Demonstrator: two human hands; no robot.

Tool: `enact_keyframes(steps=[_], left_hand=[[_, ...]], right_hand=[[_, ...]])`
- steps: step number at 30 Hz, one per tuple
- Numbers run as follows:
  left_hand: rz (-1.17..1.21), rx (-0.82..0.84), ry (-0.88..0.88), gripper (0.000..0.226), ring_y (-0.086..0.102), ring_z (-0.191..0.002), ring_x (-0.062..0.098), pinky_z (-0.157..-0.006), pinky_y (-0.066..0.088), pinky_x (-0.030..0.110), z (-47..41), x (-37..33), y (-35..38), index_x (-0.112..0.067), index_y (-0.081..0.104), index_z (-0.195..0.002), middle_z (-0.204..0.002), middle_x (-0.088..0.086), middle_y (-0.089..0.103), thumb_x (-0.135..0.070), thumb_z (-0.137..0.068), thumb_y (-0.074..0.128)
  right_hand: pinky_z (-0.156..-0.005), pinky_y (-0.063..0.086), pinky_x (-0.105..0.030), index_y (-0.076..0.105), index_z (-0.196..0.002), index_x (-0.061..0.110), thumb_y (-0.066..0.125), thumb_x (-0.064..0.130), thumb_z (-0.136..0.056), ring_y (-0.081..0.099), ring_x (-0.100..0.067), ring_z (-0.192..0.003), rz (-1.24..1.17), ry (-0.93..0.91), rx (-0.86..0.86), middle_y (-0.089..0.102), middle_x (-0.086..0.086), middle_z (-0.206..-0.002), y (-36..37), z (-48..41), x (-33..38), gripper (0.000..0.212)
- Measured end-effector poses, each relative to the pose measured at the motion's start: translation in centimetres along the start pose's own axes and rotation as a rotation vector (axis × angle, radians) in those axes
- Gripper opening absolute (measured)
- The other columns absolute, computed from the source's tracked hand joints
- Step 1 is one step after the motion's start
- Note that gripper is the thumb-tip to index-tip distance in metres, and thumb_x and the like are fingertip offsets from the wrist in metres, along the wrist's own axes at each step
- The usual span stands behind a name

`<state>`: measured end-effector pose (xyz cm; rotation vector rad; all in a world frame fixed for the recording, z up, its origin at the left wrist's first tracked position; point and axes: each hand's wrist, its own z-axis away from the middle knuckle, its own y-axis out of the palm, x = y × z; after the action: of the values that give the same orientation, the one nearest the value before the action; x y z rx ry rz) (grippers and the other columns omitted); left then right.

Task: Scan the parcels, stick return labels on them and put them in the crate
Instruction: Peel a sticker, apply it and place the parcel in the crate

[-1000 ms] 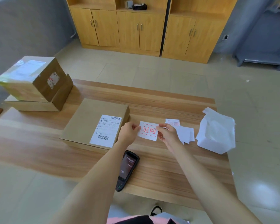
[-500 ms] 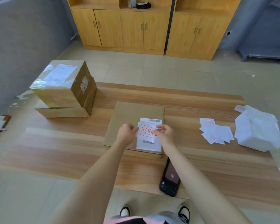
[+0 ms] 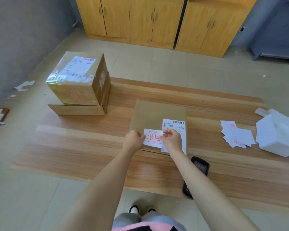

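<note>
Left hand point(image 3: 133, 139) and right hand point(image 3: 171, 139) pinch one return label point(image 3: 153, 137) over one flat parcel point(image 3: 157, 112). Two other parcels point(image 3: 78, 87) stand stacked.

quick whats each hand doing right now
Left hand: pinches the left edge of the return label.
Right hand: pinches its right edge.

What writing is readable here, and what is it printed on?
"退回", in red: return label pinched by left hand and right hand.
Shipping label on flat parcel: barcode, print too small.
Top box label: too small.
Loose labels: red stamps, blurred.
Scanner screen: digits blurred.
</note>
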<state>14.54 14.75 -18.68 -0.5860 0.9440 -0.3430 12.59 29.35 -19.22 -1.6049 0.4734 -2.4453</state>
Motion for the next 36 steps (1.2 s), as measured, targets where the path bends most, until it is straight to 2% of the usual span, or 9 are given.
enact_keyframes(steps=[3,8,11,17,19,22,26,31,36], left_hand=[[-0.012,0.016,-0.028,0.012,0.059,-0.102,0.029,-0.080,0.046,0.032,-0.4,0.3,-0.1,-0.014,0.055,-0.082,-0.105,0.013,0.066,-0.023,-0.089,0.056],[-0.059,0.058,-0.067,0.017,0.059,-0.103,0.028,-0.082,0.045,0.031,-1.4,0.5,-0.7,-0.017,0.051,-0.074,-0.107,0.011,0.066,-0.023,-0.089,0.056],[-0.146,0.094,-0.062,0.011,0.058,-0.106,0.028,-0.080,0.043,0.029,-1.9,0.3,-0.9,-0.016,0.060,-0.089,-0.110,0.009,0.065,-0.026,-0.088,0.056],[-0.273,0.093,-0.039,0.031,0.058,-0.109,0.030,-0.085,0.045,0.033,-2.3,0.4,-0.8,-0.008,0.060,-0.113,-0.116,0.011,0.063,-0.028,-0.090,0.054],[-0.330,0.092,-0.011,0.030,0.058,-0.108,0.030,-0.081,0.044,0.032,-2.3,0.2,-0.8,-0.008,0.059,-0.113,-0.116,0.012,0.062,-0.025,-0.090,0.052],[-0.424,0.080,0.047,0.027,0.058,-0.105,0.032,-0.077,0.043,0.032,-2.1,-0.2,-0.7,-0.007,0.058,-0.111,-0.114,0.012,0.062,-0.019,-0.090,0.048],[-0.638,0.032,0.139,0.026,0.060,-0.103,0.030,-0.071,0.039,0.030,-1.8,-0.2,-0.4,-0.011,0.055,-0.111,-0.113,0.009,0.062,-0.026,-0.092,0.046],[-0.686,-0.029,0.127,0.036,0.061,-0.102,0.027,-0.071,0.039,0.030,-2.0,0.6,-0.8,-0.012,0.058,-0.110,-0.110,0.007,0.064,-0.041,-0.092,0.049],[-0.834,-0.167,0.486,0.027,0.046,-0.110,0.027,-0.088,0.039,0.034,-1.3,1.2,-0.4,-0.011,0.043,-0.118,-0.121,0.010,0.048,-0.028,-0.097,0.040]], right_hand=[[-0.070,0.042,-0.016,0.063,-0.098,0.012,0.067,0.001,-0.079,0.057,-0.011,-0.082,0.072,0.013,0.011,0.062,0.001,-0.089,0.4,-0.2,0.2,0.023],[-0.038,0.037,-0.007,0.062,-0.102,0.009,0.064,-0.001,-0.080,0.056,-0.013,-0.082,0.082,0.029,0.044,0.062,-0.003,-0.094,1.0,-0.2,0.1,0.023],[-0.035,0.036,-0.006,0.062,-0.101,0.008,0.062,-0.002,-0.081,0.056,-0.013,-0.082,0.102,0.029,0.029,0.063,-0.006,-0.097,1.2,-0.5,0.1,0.022],[-0.034,0.034,-0.007,0.062,-0.099,0.012,0.061,0.000,-0.081,0.056,-0.012,-0.078,0.168,0.024,0.044,0.063,-0.001,-0.093,1.6,-0.8,0.1,0.022],[-0.045,0.036,-0.009,0.061,-0.097,0.011,0.060,-0.002,-0.081,0.061,-0.017,-0.086,0.203,0.000,0.045,0.062,-0.002,-0.090,1.7,-0.8,0.1,0.021],[-0.067,0.041,-0.024,0.062,-0.097,0.008,0.060,-0.003,-0.080,0.061,-0.021,-0.090,0.280,-0.055,0.043,0.064,-0.006,-0.090,1.9,-0.8,0.0,0.021],[-0.074,0.045,-0.032,0.057,-0.101,0.007,0.062,0.003,-0.081,0.059,-0.025,-0.094,0.440,-0.136,0.050,0.061,-0.008,-0.092,2.1,-0.8,0.0,0.021],[-0.079,0.040,-0.033,0.040,-0.130,0.015,0.065,0.022,-0.084,0.052,-0.026,-0.108,0.521,-0.104,0.018,0.050,-0.006,-0.120,1.5,-0.9,-0.4,0.053],[-0.094,0.038,-0.032,0.042,-0.135,0.010,0.047,0.025,-0.096,0.045,-0.024,-0.116,0.726,-0.452,-0.136,0.050,-0.007,-0.127,1.4,0.3,-0.9,0.042]])
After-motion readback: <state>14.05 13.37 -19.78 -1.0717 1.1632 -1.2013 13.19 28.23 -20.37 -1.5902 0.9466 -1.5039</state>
